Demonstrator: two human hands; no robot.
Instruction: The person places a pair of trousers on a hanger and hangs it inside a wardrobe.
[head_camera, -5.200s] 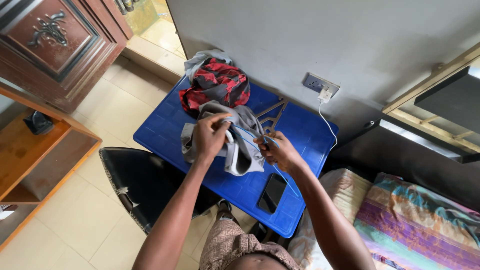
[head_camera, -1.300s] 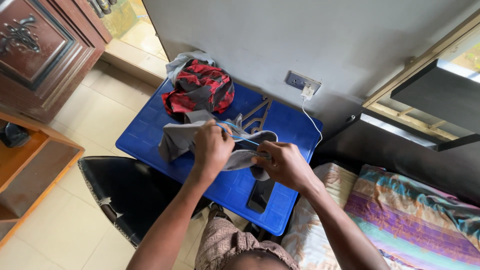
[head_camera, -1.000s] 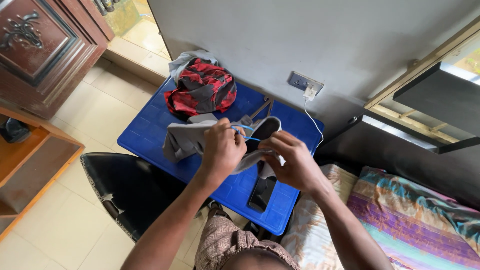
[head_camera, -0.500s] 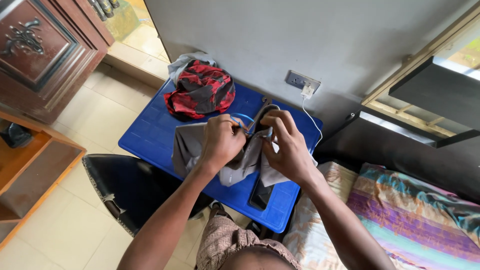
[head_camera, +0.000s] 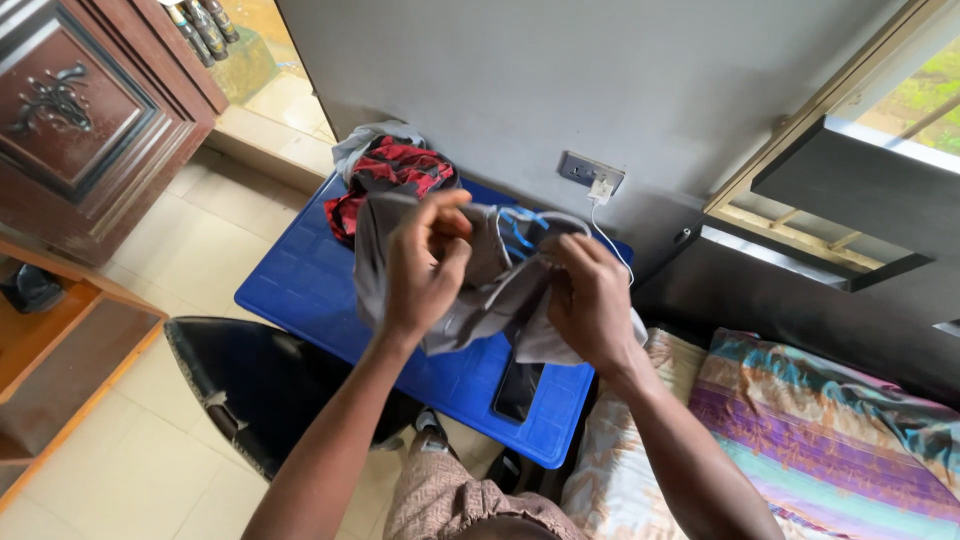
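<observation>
We gripped the grey garment (head_camera: 480, 290) with both closed hands above the blue table's (head_camera: 300, 290) middle, left hand (head_camera: 425, 262) and right hand (head_camera: 590, 305) about equally near, with what seemed a blue hanger (head_camera: 517, 232) inside, pointing toward the far edge.

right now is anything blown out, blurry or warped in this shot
Head view: daylight overexposes the window at top right; the grey garment and both hands, left and right, show slight motion blur; the wide lens bends the wall and the wooden cabinet.
</observation>
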